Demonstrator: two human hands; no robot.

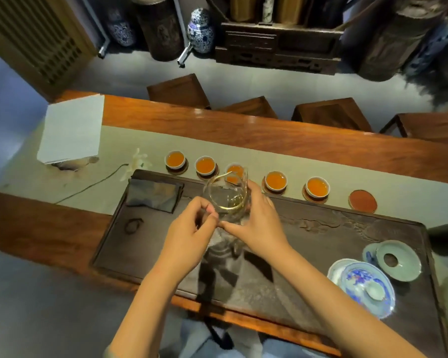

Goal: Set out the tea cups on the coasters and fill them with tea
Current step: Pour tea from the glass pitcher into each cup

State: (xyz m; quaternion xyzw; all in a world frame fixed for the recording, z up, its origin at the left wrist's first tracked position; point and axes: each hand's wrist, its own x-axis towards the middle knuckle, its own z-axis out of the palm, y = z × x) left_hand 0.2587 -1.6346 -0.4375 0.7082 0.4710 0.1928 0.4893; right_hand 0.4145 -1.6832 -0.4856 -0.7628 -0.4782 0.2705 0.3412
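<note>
Five small tea cups in a row on the cloth runner [130, 140] of the wooden worktop [269, 135], each full of orange tea: first cup [175, 159], second cup [205, 165], third cup [234, 170] seen partly through glass, fourth cup [276, 180], fifth cup [317, 187]. Under each cup, one dark coaster. One more coaster [362, 201] bare at the right end, so six coasters in all.

Just in front of the row, one long dark tea tray [334, 228]. Above it, one clear glass pitcher [226, 197], almost empty. Right hand [259, 223] wrapped around the pitcher's side, fingers curled on the glass. Left hand [192, 226] beside it, fingertips curled and touching the pitcher's lower edge.

On the tray: one folded dark cloth [154, 193] at the left, one blue-and-white lidded bowl [367, 288] and one pale green strainer dish [397, 259] at the right.
</note>
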